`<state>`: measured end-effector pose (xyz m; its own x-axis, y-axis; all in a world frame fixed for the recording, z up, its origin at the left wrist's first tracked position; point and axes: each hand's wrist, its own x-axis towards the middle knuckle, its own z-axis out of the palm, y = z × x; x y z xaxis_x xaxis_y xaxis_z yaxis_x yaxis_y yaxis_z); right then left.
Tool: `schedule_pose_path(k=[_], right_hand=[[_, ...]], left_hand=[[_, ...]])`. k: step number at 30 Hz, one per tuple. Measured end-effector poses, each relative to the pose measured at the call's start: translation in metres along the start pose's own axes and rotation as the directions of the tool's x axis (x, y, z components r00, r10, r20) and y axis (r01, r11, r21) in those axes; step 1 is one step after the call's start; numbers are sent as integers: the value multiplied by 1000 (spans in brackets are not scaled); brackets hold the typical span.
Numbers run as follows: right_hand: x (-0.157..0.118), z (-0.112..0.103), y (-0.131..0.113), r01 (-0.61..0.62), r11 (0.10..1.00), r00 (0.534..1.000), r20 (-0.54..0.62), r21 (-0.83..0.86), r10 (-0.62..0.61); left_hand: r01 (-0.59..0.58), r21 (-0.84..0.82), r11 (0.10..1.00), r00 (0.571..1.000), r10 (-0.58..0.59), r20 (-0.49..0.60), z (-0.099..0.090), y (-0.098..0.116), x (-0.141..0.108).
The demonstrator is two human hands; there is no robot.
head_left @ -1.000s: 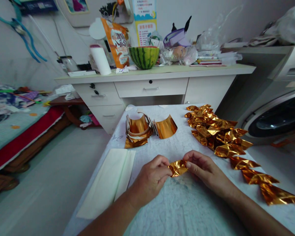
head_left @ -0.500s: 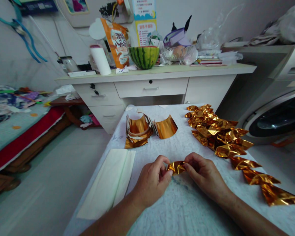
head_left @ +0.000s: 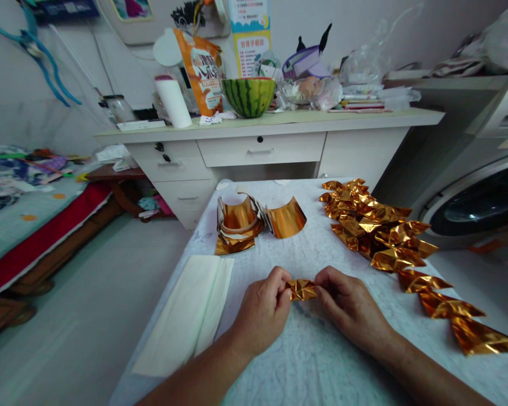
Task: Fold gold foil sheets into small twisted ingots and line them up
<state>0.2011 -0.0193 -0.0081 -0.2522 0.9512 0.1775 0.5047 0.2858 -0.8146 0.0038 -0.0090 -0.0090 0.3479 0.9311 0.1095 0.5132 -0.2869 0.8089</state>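
Between my hands, just above the cloth-covered table (head_left: 275,361), is a small creased piece of folded gold foil paper (head_left: 301,290). My left hand (head_left: 265,307) pinches its left end between thumb and fingers. Its right end is gripped by the thumb and fingertips of my right hand (head_left: 351,304). Beyond them lie curled gold foil sheets (head_left: 285,219) and a curved stack of gold foil sheets (head_left: 239,223) with pale backs. A long pile of folded gold foil pieces (head_left: 395,258) runs down the right side of the table.
Flat pale paper sheets (head_left: 182,316) lie at the table's left. Behind the table stands a white desk (head_left: 260,149) bearing a cut watermelon (head_left: 248,97), an orange pouch (head_left: 201,73) and a white roll (head_left: 173,101). A washing machine (head_left: 491,146) is at right, a bed (head_left: 46,220) at left.
The foil piece has turned slightly between my hands and now shows a flatter, more creased face. My left thumb has shifted back a little. The rest stays in place.
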Motion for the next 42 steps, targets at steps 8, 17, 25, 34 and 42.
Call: schedule_pose_path(k=[8,17,25,34,42], right_hand=[[1,0,-2,-55,998,998,-14,37,56],[2,1,-4,16,994,999,-36,-105,-20],[0,3,-4,41,986,999,33,-164,-36],[-1,1,-6,51,982,998,-30,-184,-58],[-3,5,-8,132,974,991,48,-184,-125]], left_hand=[[27,42,999,1000,-27,1,-1,2,2],[2,63,998,1000,-2,-8,-1,2,1],[-14,118,993,1000,14,-1,1,0,1],[-75,173,982,997,69,36,2,1,0],[48,167,985,998,-39,-55,3,-2,3]])
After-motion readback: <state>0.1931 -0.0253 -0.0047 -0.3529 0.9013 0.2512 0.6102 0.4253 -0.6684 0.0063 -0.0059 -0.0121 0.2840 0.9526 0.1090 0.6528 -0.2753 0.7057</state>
